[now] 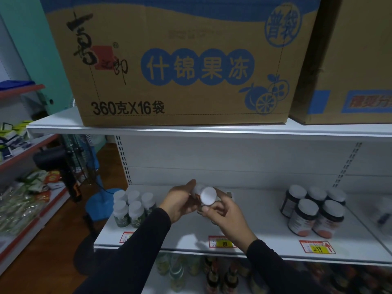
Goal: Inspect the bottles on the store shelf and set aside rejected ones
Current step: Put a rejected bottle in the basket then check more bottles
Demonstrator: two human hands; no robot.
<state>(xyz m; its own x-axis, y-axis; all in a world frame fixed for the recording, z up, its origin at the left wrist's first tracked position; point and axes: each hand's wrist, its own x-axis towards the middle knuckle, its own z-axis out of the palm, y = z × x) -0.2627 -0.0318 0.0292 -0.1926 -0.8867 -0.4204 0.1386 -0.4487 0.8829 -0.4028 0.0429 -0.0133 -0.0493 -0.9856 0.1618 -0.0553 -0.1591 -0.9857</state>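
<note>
You are holding a bottle (204, 195) above the white shelf (191, 232), its white cap tipped toward you. Your left hand (180, 203) is curling round its body, and your right hand (224, 213) is pinching it beneath the cap with fingers bent. Green bottles (132, 207) are standing to the left, dark jars (314, 211) to the right. A carton (180, 60) is sitting on the shelf above.

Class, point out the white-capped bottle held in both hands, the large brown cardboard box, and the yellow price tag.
White-capped bottle (208, 195), head view: on its cap.
Large brown cardboard box (180, 35), head view: front face.
Yellow price tag (224, 244), head view: centre.
</note>
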